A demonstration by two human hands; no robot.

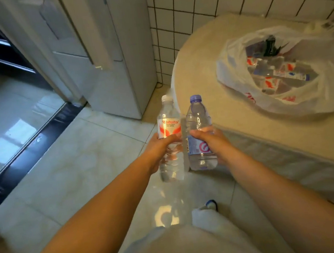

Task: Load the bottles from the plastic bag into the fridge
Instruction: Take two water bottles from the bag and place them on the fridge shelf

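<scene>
Our left grip [156, 149] holds a red-labelled water bottle [168, 134], our right grip [213, 141] a purple-capped water bottle [197, 122], both upright above the floor [70, 161]; more bottles lie in the plastic bag [282, 71] on the counter [205, 56]

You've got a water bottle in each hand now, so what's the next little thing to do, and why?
Probably carry both toward the fridge on the left. The left hand grips the red-labelled bottle, the right hand the purple-capped bottle. Both are already out of the plastic bag, which holds more bottles. With both hands full, opening the door may need one freed.
</scene>
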